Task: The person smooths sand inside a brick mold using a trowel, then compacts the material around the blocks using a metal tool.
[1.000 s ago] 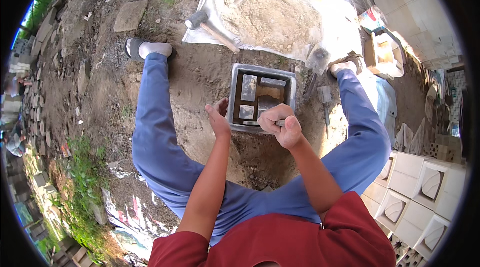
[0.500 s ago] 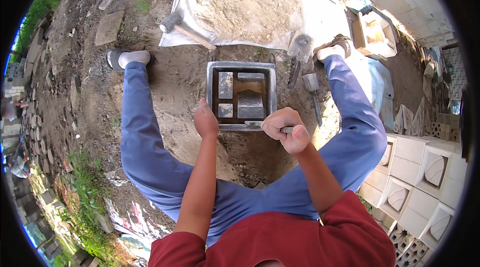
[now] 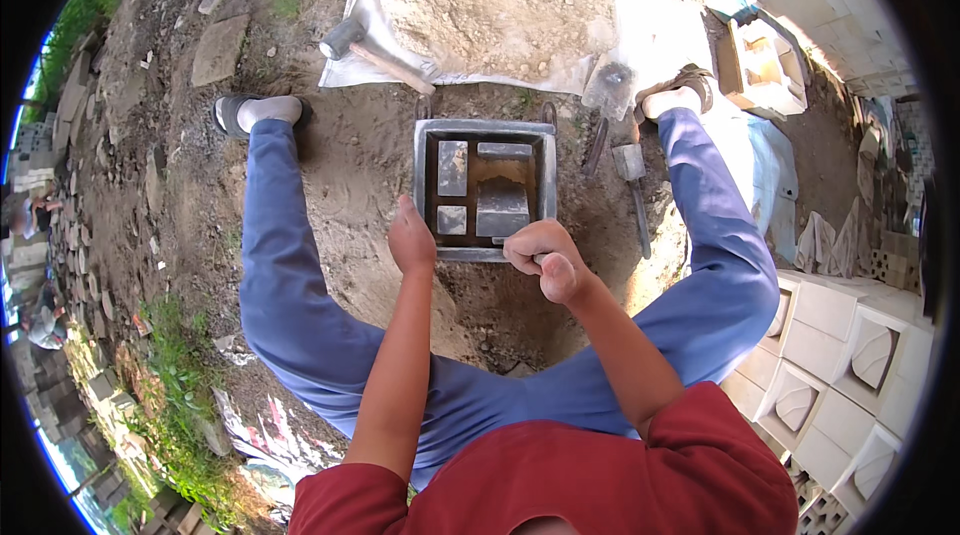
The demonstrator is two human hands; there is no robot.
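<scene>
Between my feet a rectangular metal mold box (image 3: 548, 185) sits on the dirt, with dark blocks (image 3: 453, 168) standing inside over brown material. My left hand (image 3: 411, 238) is edge-on at the box's near left side, its fingers stretched forward along the wall; whether they press on it is unclear. Over the near right corner, my right hand (image 3: 545, 253) is closed around the handle of a small flat-bladed metal tool (image 3: 497, 241). Only a bit of the blade shows past the fingers, at the near wall, and the rest is hidden.
Beyond the box, a white sheet (image 3: 352, 70) carries a heap of sandy powder (image 3: 510, 10). A mallet (image 3: 375, 53) lies on its left edge. On the right lie a trowel (image 3: 608, 95) and a small hammer (image 3: 632, 175). Pale hollow blocks (image 3: 820, 335) are stacked farther right.
My right hand has moved left along the box's near wall with the tool, and less blade shows. My left hand stays almost where it was.
</scene>
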